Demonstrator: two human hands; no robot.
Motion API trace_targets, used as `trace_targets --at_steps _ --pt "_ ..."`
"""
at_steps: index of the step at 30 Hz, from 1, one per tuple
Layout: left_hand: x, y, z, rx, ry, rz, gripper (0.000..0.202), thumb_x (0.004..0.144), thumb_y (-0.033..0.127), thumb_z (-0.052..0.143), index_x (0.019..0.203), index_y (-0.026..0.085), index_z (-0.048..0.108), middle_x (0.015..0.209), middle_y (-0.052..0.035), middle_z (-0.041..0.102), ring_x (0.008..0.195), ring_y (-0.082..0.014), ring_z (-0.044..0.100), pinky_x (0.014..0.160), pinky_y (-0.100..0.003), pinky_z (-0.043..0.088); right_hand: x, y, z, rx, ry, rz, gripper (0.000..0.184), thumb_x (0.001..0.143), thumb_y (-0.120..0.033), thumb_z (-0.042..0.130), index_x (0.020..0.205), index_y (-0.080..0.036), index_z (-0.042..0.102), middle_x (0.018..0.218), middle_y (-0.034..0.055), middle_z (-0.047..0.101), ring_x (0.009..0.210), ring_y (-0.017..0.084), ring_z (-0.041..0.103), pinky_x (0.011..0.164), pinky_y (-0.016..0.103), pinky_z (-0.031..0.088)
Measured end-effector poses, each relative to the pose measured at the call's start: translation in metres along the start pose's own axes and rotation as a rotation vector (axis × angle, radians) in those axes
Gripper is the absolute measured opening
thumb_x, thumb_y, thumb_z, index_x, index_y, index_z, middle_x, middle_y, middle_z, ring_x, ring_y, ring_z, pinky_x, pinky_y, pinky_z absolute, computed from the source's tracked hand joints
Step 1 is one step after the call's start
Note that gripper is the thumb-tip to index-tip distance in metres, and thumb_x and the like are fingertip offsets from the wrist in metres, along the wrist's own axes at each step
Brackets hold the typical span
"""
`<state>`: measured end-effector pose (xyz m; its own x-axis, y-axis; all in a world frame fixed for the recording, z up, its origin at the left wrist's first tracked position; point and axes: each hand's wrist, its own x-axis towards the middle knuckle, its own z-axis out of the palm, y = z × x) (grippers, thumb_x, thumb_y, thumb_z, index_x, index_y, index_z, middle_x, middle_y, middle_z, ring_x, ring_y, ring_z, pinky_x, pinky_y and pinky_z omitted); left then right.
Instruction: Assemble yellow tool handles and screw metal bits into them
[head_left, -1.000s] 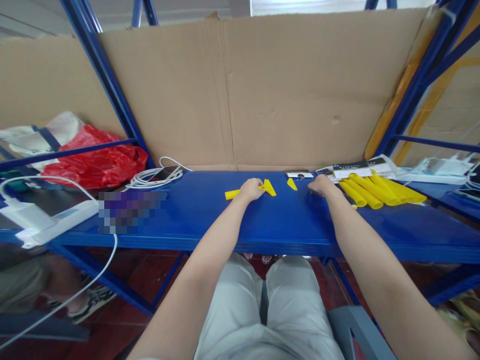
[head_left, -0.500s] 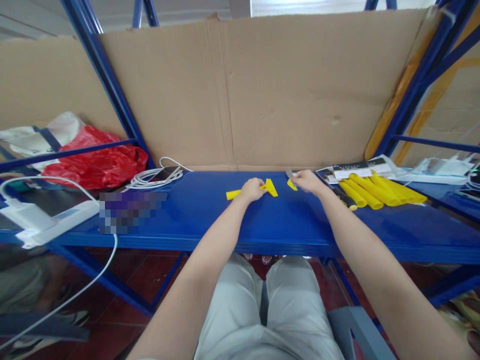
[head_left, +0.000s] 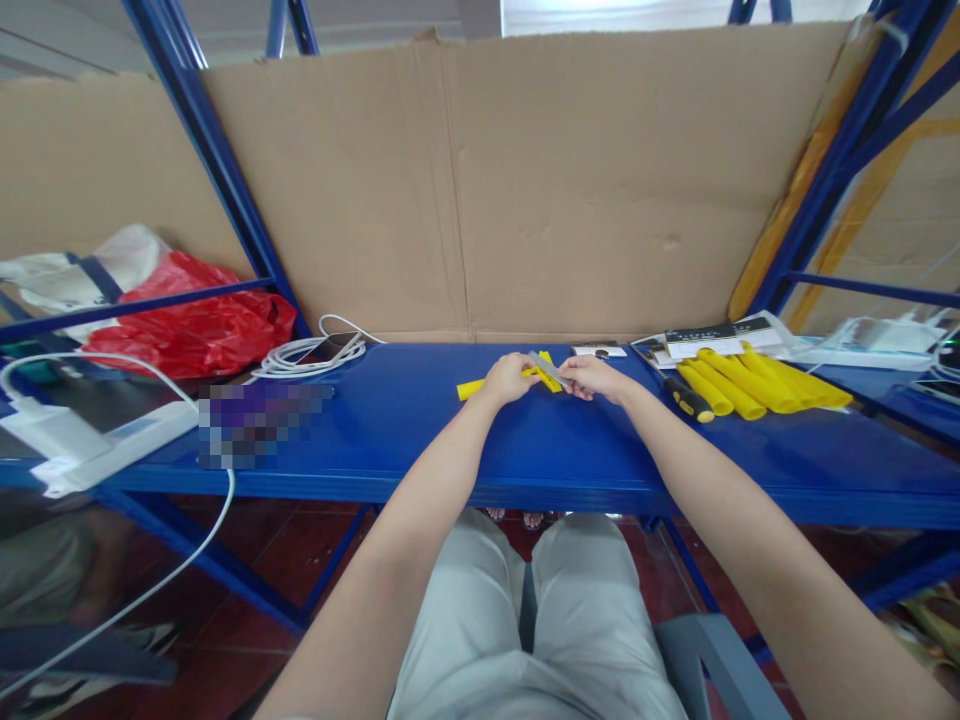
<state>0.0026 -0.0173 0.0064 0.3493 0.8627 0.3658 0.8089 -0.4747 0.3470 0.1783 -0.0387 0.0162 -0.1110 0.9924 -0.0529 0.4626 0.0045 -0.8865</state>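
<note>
Your left hand (head_left: pixel 508 376) is closed around the yellow plastic T-shaped tool (head_left: pixel 470 390), held over the middle of the glossy blue metal worktop (head_left: pixel 420 440). Your right hand (head_left: pixel 591 377) pinches a flat grey strip (head_left: pixel 546 366) across the tool's head. To the right, a black-and-yellow screwdriver handle (head_left: pixel 691 402) lies beside a row of yellow tubes (head_left: pixel 742 385); to the left sits a coiled white cable (head_left: pixel 307 355). A tall brown cardboard sheet (head_left: pixel 585 180) stands behind, between blue metal uprights (head_left: pixel 217 170), above a dark red tiled floor (head_left: pixel 255 560).
</note>
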Motion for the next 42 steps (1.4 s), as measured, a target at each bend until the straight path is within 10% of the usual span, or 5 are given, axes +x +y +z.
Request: trace_targets --at_steps 35,42 --pt "0.0041 -0.0018 0.0045 -0.008 0.062 0.04 0.019 0.09 0.021 0.067 0.106 0.017 0.076 0.115 -0.0094 0.075 0.107 -0.021 0.069 0.098 -0.032 0.052 -0.0013 -0.0052 0.0069 0.043 0.015 0.069 0.018 0.099 -0.016 0.049 0.081 -0.019 0.051 0.05 -0.0009 0.062 0.034 0.009 0.047 0.036 0.018 0.033" --pt "-0.0012 0.0021 0.0031 0.055 -0.012 0.1 0.04 0.095 0.021 0.06 0.134 0.021 0.064 0.133 -0.0083 0.069 0.124 -0.0223 0.063 0.106 -0.033 0.049 -0.0031 -0.0066 0.0075 0.072 0.016 0.066 0.025 0.099 -0.011 0.044 0.076 -0.019 0.049 0.049 -0.0009 0.061 0.034 0.007 0.045 0.037 0.017 0.031"
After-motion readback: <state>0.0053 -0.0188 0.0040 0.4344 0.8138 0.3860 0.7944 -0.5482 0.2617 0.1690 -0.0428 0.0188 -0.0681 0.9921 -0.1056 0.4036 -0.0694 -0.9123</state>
